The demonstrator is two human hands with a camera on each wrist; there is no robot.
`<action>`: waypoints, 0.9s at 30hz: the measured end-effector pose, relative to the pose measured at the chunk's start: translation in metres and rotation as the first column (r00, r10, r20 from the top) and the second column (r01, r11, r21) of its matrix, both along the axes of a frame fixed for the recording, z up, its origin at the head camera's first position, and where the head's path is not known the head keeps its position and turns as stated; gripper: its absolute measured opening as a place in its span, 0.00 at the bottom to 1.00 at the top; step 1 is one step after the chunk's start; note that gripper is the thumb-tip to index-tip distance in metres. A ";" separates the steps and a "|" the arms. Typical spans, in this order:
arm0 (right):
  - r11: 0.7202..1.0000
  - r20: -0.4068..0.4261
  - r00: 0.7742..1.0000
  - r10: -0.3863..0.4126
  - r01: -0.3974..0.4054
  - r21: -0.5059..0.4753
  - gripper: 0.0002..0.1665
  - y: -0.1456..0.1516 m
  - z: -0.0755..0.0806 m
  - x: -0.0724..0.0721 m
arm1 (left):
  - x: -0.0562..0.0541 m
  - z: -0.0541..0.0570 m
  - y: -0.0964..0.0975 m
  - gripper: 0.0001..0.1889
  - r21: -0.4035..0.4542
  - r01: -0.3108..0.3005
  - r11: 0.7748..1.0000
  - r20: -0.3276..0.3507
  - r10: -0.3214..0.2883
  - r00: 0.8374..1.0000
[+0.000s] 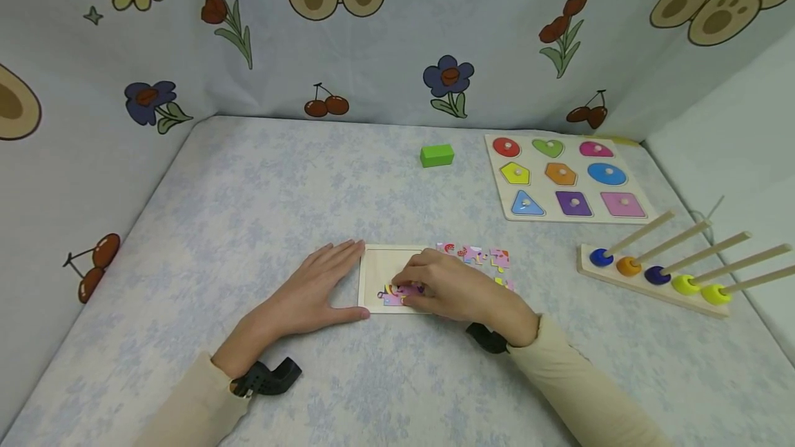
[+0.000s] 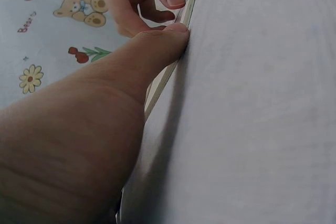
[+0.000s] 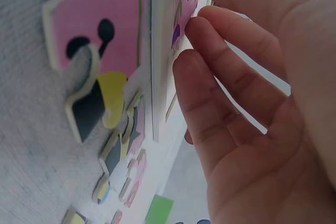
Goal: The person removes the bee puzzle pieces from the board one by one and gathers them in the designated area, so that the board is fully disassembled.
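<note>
A shallow wooden puzzle tray (image 1: 385,264) lies in front of the person. My left hand (image 1: 317,288) rests along its left edge, fingers stretched out and thumb at the near corner. Over the tray, my right hand (image 1: 450,288) has its thumb and fingers bent around a pink puzzle piece (image 3: 181,19), which they partly hide. Printed pink and yellow pieces (image 1: 391,300) show in the tray's lower part beside the fingertips. Loose puzzle pieces (image 1: 499,259) lie to the right of the tray, some behind the right hand; the right wrist view shows a large pink one (image 3: 118,30) close up.
Behind the tray sits a green block (image 1: 437,155). A board of coloured knobbed shapes (image 1: 540,216) lies at the back right. Nearer on the right, a wooden peg stand (image 1: 652,285) carries coloured rings on upright rods. Patterned cloth (image 1: 385,54) rises behind the table.
</note>
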State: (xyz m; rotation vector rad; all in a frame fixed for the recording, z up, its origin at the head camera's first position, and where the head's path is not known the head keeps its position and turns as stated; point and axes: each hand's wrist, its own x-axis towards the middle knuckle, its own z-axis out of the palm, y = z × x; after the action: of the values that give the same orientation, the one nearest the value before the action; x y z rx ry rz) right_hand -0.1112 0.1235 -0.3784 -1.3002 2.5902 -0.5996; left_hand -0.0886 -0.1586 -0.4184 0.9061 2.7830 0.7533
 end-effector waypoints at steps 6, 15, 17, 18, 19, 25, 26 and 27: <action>0.999 0.011 0.999 0.030 -0.030 -0.015 0.17 -0.003 -0.002 0.000 | 0.000 0.000 0.000 0.55 0.001 0.000 1.000 -0.001 0.000 1.000; 0.999 0.066 0.997 0.046 -0.046 -0.006 0.17 -0.003 0.004 -0.002 | 0.000 -0.001 0.000 0.56 0.003 0.000 1.000 -0.006 0.000 1.000; 0.999 0.074 0.996 0.045 -0.044 -0.009 0.17 -0.003 0.004 -0.002 | 0.000 -0.001 0.000 0.56 0.003 0.001 1.000 -0.008 -0.001 1.000; 0.999 0.076 0.996 0.044 -0.044 -0.011 0.17 -0.003 0.004 -0.002 | 0.000 -0.001 0.000 0.56 0.003 0.000 1.000 -0.005 0.000 1.000; 0.999 0.079 0.996 0.043 -0.042 -0.010 0.16 -0.004 0.004 -0.002 | 0.000 0.000 0.000 0.56 0.003 0.000 1.000 -0.004 0.000 1.000; 1.000 0.096 0.995 0.022 -0.022 0.002 0.17 -0.005 0.003 -0.002 | 0.000 0.001 0.001 0.55 -0.001 0.001 1.000 -0.002 -0.001 1.000; 1.000 0.097 0.995 0.020 -0.020 0.002 0.18 -0.006 0.003 -0.002 | 0.000 0.000 0.001 0.55 -0.002 0.001 1.000 -0.002 -0.001 1.000; 1.000 0.099 0.995 0.018 -0.018 0.003 0.19 -0.006 0.003 -0.002 | 0.000 0.001 0.001 0.55 -0.004 0.000 1.000 -0.002 0.000 1.000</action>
State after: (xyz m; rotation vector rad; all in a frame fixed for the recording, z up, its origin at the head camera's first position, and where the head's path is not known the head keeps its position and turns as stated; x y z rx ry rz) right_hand -0.1129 0.1178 -0.3754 -1.2589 2.4964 -0.6392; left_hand -0.0886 -0.1580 -0.4178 0.9070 2.7846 0.7470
